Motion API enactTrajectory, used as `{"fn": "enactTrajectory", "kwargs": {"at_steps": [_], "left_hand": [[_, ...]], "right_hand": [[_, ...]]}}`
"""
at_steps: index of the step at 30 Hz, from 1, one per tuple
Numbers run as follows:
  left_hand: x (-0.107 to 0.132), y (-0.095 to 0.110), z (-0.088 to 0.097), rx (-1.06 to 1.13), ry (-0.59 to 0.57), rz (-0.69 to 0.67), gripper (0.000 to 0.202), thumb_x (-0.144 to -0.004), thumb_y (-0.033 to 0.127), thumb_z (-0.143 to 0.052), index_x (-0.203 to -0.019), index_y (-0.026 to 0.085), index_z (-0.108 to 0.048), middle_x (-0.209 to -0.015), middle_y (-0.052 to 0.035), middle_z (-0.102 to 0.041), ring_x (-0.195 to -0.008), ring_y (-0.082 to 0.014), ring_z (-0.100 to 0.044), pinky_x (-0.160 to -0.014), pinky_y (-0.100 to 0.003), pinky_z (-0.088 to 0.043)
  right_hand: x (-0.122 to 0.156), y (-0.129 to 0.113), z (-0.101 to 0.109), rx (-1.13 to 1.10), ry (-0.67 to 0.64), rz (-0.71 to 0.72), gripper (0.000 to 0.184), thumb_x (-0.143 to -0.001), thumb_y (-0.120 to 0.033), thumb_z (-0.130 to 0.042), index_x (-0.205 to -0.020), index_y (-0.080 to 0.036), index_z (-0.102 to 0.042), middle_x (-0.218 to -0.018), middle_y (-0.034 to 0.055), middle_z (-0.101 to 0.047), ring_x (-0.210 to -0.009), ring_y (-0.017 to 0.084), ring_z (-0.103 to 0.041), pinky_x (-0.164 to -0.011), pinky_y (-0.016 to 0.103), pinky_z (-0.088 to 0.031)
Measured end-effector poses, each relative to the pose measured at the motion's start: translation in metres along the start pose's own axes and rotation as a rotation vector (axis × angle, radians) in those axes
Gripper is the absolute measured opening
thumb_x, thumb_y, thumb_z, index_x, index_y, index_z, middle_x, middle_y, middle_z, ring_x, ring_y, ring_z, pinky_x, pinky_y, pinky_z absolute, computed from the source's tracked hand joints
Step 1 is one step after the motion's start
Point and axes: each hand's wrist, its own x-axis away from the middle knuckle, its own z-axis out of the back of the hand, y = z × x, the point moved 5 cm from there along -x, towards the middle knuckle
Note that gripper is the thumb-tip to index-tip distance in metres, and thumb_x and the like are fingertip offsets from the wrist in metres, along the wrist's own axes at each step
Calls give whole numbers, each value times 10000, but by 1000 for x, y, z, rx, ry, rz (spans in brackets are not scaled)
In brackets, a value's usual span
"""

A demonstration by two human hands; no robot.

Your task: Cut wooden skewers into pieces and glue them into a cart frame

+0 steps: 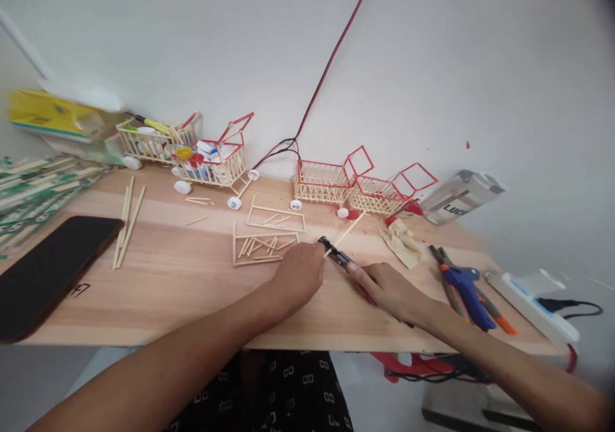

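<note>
My left hand (pixel 300 275) is closed around the end of a thin wooden stick (pixel 353 225), which slants up and to the right. Gripped in my right hand (pixel 391 291) is a pair of dark cutting pliers (pixel 339 257), its head meeting the stick close to my left fingers. Whether the jaws are fully closed on the stick is too small to tell. Beside my left hand lies a rectangular stick frame (pixel 234 246) with several short cut pieces inside. Behind it is a second stick frame (pixel 276 209), also holding a few short pieces.
Small stick carts (pixel 321 191) with red rims stand along the wall; another cart (pixel 216 169) is filled with bottle caps. A phone (pixel 57 272), long sticks (pixel 129 227) and bagged sticks (pixel 38 188) lie left. On the right are a blue glue gun (pixel 468 294) and a power strip (pixel 533 307).
</note>
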Motion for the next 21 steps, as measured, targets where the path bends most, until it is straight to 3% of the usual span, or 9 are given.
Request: {"fn": "enactTrajectory", "kwargs": {"at_steps": [21], "left_hand": [[3,-1,-5,50,62,-65,255,-907,138,-381,-1000,98,-615,-975,-146,-682,-906,-249,-634,-819,-370,-495]], "right_hand": [[4,1,-2,36,-7,-20,630,-937,-634,-182,-544,-211,-434,-503,33,-538,-516,169,-499,-565,301,-319]]}}
